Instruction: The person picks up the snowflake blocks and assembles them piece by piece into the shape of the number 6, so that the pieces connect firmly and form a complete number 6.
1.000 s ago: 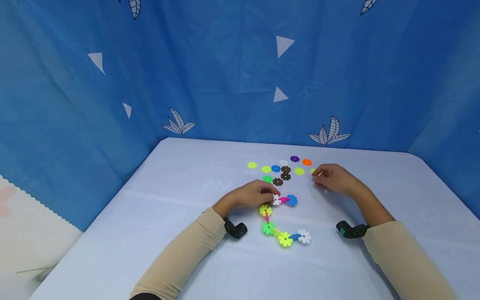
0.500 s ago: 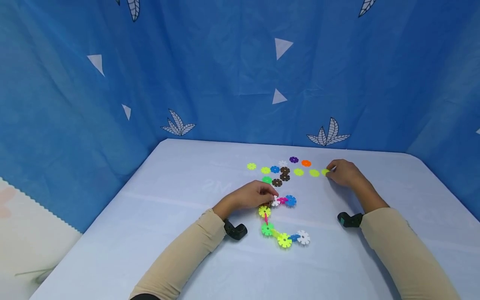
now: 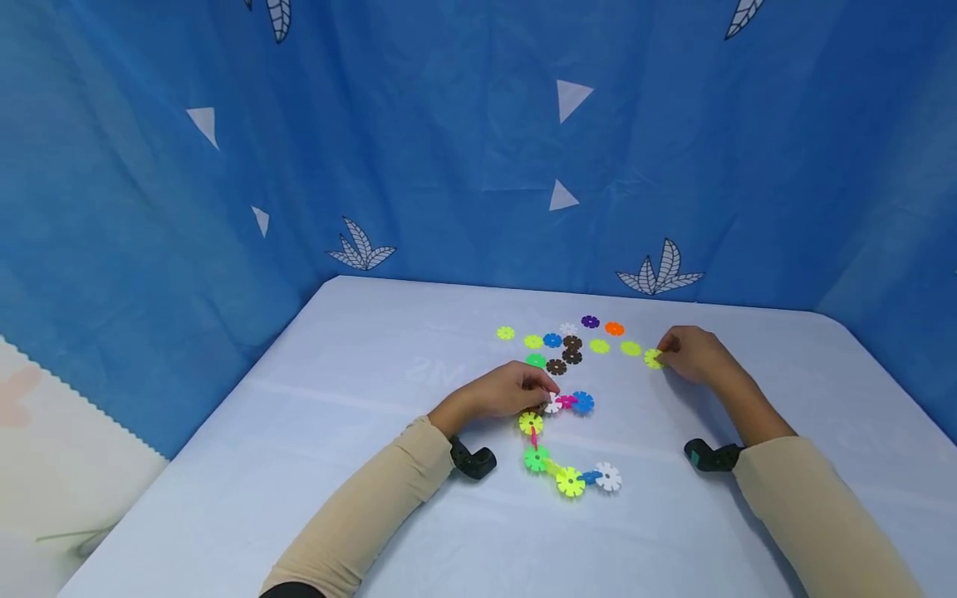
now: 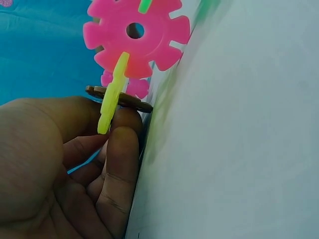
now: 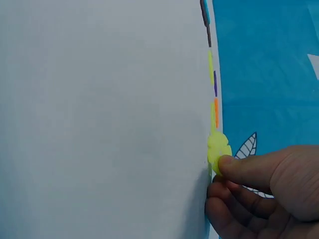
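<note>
A chain of interlocked snowflake discs curves over the table, with a yellow disc [image 3: 571, 482], a green disc [image 3: 536, 458] and a blue end disc [image 3: 582, 403] among its links. My left hand [image 3: 503, 390] pinches the chain's brown disc [image 4: 130, 101] between thumb and fingers; a yellow disc [image 4: 114, 94] and a pink disc [image 4: 135, 35] join on beside it in the left wrist view. On the right, my right hand [image 3: 695, 353] pinches a loose yellow disc [image 5: 218, 149] by its edge, tilted up from the table.
Loose discs lie flat at the back: a purple one [image 3: 591, 321], an orange one [image 3: 615, 329], a green one [image 3: 536, 360], several brown ones [image 3: 571, 356] and several yellow ones [image 3: 600, 346]. A blue curtain [image 3: 478, 149] hangs behind the white table [image 3: 359, 349].
My right hand has moved right, past one yellow disc, then picked up the yellow disc at the row's right end and drawn it slightly nearer. The left hand keeps its hold on the chain.
</note>
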Tool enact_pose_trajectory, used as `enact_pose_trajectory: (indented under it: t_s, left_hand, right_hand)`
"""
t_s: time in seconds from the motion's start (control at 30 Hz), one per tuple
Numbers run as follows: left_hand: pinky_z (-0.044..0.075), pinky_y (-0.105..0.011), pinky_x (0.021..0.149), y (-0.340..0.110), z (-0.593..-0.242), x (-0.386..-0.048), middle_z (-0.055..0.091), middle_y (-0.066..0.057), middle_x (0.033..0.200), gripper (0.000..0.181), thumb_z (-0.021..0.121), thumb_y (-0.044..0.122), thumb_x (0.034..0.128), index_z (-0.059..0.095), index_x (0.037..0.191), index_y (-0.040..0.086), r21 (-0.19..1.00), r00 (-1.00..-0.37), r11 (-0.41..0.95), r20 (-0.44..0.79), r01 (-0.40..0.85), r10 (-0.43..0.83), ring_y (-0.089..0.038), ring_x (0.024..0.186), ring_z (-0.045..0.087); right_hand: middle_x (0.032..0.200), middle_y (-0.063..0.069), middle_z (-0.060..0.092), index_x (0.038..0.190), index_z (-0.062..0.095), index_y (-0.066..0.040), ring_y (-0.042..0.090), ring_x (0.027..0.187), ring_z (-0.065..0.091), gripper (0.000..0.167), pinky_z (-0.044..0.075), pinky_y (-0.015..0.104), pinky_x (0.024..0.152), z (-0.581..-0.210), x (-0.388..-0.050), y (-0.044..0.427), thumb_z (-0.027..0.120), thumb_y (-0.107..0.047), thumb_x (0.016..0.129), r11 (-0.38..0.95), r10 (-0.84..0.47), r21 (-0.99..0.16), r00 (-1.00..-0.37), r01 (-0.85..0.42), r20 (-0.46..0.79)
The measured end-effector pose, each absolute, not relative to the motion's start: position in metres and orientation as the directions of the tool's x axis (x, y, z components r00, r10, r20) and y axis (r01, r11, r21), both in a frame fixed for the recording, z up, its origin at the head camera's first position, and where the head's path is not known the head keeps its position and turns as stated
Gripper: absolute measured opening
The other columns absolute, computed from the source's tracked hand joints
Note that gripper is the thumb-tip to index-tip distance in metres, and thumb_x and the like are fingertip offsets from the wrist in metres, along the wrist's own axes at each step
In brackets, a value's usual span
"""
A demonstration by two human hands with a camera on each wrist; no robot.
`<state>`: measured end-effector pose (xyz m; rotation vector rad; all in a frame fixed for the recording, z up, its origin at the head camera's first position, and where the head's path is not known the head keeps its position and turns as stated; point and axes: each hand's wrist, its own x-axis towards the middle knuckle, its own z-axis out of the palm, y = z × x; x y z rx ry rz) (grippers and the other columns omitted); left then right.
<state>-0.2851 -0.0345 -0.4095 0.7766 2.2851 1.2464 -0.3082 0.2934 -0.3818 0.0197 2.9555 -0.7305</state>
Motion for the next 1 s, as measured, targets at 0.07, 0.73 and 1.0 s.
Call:
enact_pose_trajectory:
  t_s: [0.07,0.73,1.0]
  left_hand:
    - [0.049,-0.026,0.077,-0.033,-0.41,-0.285,0.069,0.001,0.093,0.022,0.056,0.01,0.104,0.072,0.119,0.009,0.857,-0.751,0.438,-0.097,0.27,0.653,-0.013,0.082,0.061]
    - [0.051,-0.026,0.069,-0.037,-0.41,-0.284,0.069,-0.003,0.087,0.019,0.059,0.008,0.1017,0.072,0.115,0.008,0.877,-0.785,0.427,-0.101,0.219,0.612,-0.014,0.075,0.061]
    - [0.053,-0.027,0.07,-0.037,-0.409,-0.284,0.069,-0.004,0.087,0.023,0.059,0.009,0.1018,0.071,0.121,0.01,0.868,-0.778,0.446,-0.119,0.22,0.617,-0.015,0.074,0.062]
  right_hand:
    - [0.1,0.021,0.062,0.108,0.062,0.006,0.033,0.088,0.054,0.019,0.051,0.041,0.074,-0.382,-0.304,0.295,0.065,-0.009,0.097,0.874,-0.022,-0.486,-0.994,0.032,-0.105]
    - [0.087,0.005,0.062,0.094,0.064,-0.008,0.023,0.079,0.055,0.01,0.051,0.033,0.066,-0.376,-0.262,0.233,0.073,-0.009,0.091,0.778,-0.329,-0.603,-0.932,-0.175,-0.154]
    - [0.087,0.004,0.064,0.09,0.064,-0.01,0.022,0.08,0.057,0.013,0.053,0.031,0.064,-0.377,-0.257,0.221,0.076,-0.007,0.088,0.793,-0.314,-0.575,-0.944,-0.202,-0.1]
